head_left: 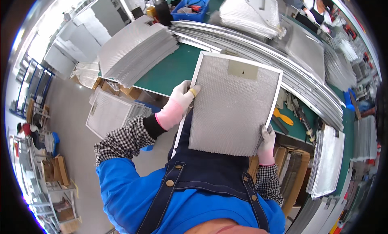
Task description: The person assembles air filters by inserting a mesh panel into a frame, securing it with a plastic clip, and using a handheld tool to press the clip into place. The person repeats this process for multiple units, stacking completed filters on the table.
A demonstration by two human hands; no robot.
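I hold a rectangular metal mesh filter panel [232, 106] with a silver frame upright in front of my chest, over the edge of a green workbench [169, 70]. My left hand [184, 97], in a white and pink glove, grips the panel's left edge near the top. At the lower right corner my right hand [266, 139], also gloved, grips the frame. A small beige patch sits near the panel's top edge.
A tall stack of mesh sheets [135, 50] lies on the bench at left. Long metal frame strips [258, 48] run across the bench. Framed filters [109, 112] stack below left; more sheets [327, 161] at right. A yellow-handled tool [283, 116], a blue bin [192, 9], other people far off.
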